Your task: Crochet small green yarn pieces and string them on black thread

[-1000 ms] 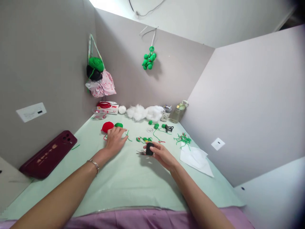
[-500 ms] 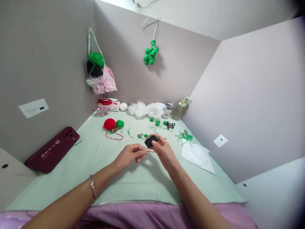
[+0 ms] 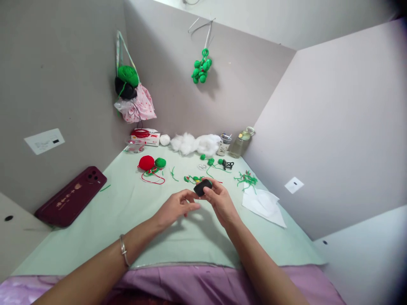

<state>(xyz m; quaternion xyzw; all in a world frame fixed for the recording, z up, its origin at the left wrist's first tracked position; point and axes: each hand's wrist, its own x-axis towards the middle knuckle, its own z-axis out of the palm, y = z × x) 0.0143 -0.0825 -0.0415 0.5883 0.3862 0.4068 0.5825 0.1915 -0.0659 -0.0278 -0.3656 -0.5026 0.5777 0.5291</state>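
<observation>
My right hand (image 3: 221, 202) grips a small, dark, rounded case-like object (image 3: 202, 187) between thumb and fingers, above the table. What kind of thing it is cannot be made out. Just to its left, my left hand (image 3: 178, 207) has its thumb and fingers apart, the fingertips close to the black object's lower edge. Whether they touch it is unclear. Behind the hands lie small green crocheted pieces (image 3: 190, 179), partly hidden by the black object. A silver bangle circles my left wrist.
A red yarn ball (image 3: 146, 163) and a green one (image 3: 160, 162) lie left of centre. White stuffing (image 3: 184, 144), a pen cup (image 3: 224, 145) and a bottle (image 3: 241, 144) line the back. Green yarn scraps (image 3: 246, 179) and white paper (image 3: 263, 206) lie right; a maroon phone-shaped case (image 3: 73, 197) leans left.
My left thumb and fingers have spread apart, and the hand has shifted slightly towards the black object. My right hand still holds it. The red-and-white strip beneath the hands no longer shows.
</observation>
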